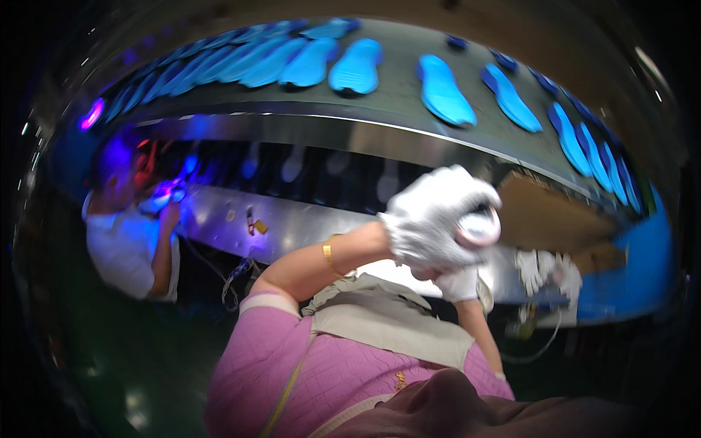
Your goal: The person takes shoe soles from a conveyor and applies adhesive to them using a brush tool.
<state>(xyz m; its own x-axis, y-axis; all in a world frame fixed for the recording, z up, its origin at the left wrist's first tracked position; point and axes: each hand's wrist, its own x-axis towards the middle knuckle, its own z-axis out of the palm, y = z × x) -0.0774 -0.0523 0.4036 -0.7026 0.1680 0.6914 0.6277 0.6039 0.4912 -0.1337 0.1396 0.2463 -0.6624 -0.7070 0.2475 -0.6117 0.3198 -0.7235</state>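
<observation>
My left hand (438,215), in a white knit glove, reaches across in front of me above a metal worktop and is smeared by motion. Its fingers wrap round a small whitish object with a round end (479,228); blur hides its exact kind. Below it and partly covered by it is my right hand (458,283), also in a white glove. The fingers of that hand are hidden, and whether it holds anything does not show. A bright pale surface (398,276) lies beneath both hands.
A dark conveyor belt (398,80) carries rows of blue insoles (445,91) beyond the worktop. Brown cardboard (548,219) and white gloves (537,270) lie at right. At left, a person (131,241) works under violet light. A small yellow item (260,227) sits on the metal ledge (212,212).
</observation>
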